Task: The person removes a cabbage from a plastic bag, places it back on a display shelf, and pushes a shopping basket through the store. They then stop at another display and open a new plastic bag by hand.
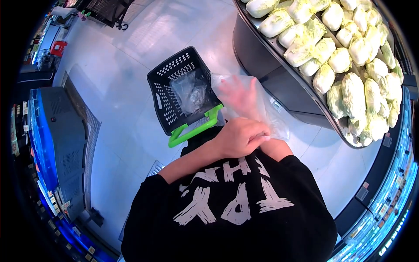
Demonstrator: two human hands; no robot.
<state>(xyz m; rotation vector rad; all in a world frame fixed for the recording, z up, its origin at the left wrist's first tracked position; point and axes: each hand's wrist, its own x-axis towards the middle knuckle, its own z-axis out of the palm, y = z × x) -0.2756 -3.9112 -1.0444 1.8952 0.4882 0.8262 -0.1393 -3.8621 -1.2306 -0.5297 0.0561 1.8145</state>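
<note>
A clear plastic bag (275, 115) is drawn over my right hand (240, 96), which shows blurred through the film with its fingers spread. At my right wrist, my left hand (244, 136) is closed, pinching the bag's edge between thumb and fingers. Just beyond my hands, to the left, is a black shopping basket (158, 102) with a green handle (196, 129). Inside the basket lies a clear plastic package (192, 91); its contents cannot be made out.
Napa cabbages (345, 61) are heaped on a dark curved display stand (262, 56) at the upper right. A grey shelf unit (65, 144) stands at the left. Lit shelves (388, 209) curve along the lower right. A dark cart (104, 11) is at the top, on the pale tiled floor (126, 65).
</note>
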